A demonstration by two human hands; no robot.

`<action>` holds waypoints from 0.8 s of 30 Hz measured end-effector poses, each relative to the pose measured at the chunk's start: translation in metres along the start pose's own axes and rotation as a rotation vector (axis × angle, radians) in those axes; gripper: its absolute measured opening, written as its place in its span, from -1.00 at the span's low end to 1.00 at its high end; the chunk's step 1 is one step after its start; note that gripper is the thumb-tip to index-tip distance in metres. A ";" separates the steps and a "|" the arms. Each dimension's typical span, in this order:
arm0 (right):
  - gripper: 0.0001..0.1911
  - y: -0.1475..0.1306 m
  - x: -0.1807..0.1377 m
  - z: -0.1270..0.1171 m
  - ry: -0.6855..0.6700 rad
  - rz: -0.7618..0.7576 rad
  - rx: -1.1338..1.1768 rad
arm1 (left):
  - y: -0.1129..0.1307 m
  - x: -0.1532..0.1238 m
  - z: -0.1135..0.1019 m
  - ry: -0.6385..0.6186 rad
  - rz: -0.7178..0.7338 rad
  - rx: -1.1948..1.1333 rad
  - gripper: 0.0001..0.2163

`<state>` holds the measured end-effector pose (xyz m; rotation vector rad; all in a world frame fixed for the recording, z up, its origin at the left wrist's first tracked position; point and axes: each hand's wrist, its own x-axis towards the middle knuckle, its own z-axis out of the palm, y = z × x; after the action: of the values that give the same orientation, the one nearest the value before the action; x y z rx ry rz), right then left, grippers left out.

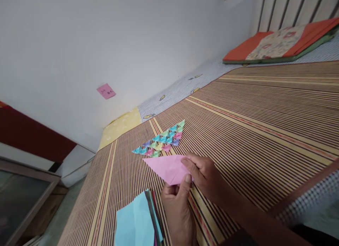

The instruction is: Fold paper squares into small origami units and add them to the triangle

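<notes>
A pink sheet of paper point(166, 168), which looks folded, is held between both hands above the striped mat. My left hand point(178, 207) grips its lower edge, thumb on top and fingers underneath. My right hand point(200, 171) pinches the right end between thumb and fingers. Just beyond the paper lie several small folded paper pieces point(161, 139) in blue, green, pink, purple and yellow, set out in a roughly triangular group. To the left of my left hand is a stack of coloured paper point(136, 219) with a light blue sheet on top.
The striped mat point(251, 122) covers the bed-like surface. A folded orange and patterned quilt point(280, 42) lies at the far right. On the white wall is a pink note point(106, 91). A yellow cloth point(119, 127) sits at the far left corner.
</notes>
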<state>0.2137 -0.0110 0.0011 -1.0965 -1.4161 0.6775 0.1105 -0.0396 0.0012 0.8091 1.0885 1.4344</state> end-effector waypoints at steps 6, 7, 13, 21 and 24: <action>-0.64 -0.001 -0.003 0.002 0.049 -0.010 -0.026 | 0.005 -0.006 0.005 0.023 0.044 0.100 -0.68; -0.64 -0.001 -0.004 0.002 0.049 -0.007 -0.030 | 0.004 -0.006 0.005 0.021 0.047 0.109 -0.67; -0.66 -0.001 -0.003 -0.001 0.049 -0.036 -0.069 | 0.002 -0.009 0.004 0.026 0.102 0.133 -0.72; -0.61 0.001 0.006 -0.018 -0.121 -0.087 -0.095 | 0.000 0.002 -0.003 0.040 -0.020 -0.077 -0.62; -0.60 0.003 0.011 -0.032 -0.257 -0.095 -0.119 | 0.014 0.016 -0.019 0.094 0.045 -0.141 -0.59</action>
<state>0.2463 -0.0065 0.0085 -1.0543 -1.7360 0.6907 0.0859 -0.0272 0.0066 0.6755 1.0319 1.5818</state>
